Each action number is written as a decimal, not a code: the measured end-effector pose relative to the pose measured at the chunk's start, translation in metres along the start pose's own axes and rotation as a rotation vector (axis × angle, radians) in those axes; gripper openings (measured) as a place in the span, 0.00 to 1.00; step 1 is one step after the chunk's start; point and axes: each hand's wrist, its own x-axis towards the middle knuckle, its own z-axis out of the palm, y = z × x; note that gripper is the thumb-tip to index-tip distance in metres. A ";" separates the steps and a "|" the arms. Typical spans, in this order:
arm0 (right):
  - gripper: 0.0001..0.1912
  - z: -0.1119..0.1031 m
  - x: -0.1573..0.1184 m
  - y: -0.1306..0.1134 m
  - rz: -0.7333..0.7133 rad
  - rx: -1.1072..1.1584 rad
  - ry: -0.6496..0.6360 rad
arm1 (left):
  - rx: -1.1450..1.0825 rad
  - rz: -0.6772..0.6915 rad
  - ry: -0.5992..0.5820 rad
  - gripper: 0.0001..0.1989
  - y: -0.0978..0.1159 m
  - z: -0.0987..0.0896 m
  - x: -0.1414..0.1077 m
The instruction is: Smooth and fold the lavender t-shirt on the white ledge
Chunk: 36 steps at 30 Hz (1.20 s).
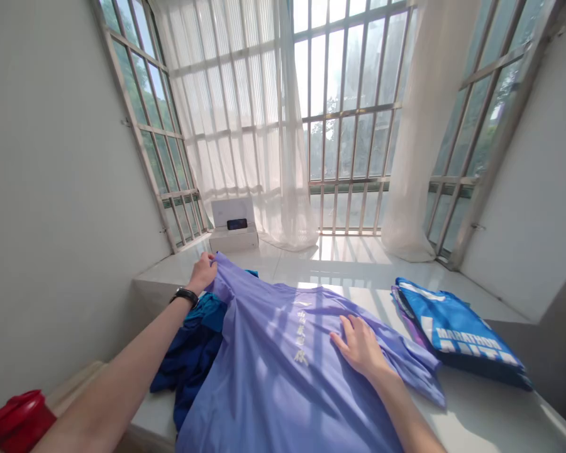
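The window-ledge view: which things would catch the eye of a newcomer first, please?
Probably the large lavender shirt, spread across the front of the ledge, the left hand gripping its sleeve and the right hand flat on it. Next, the bright blue folded clothes lettered "MARATHON" at the right, and the tall barred window with sheer curtains behind.
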 end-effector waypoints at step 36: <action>0.22 -0.047 0.010 0.069 0.369 -0.098 -0.028 | 0.050 0.690 -0.370 0.28 0.136 0.183 -0.165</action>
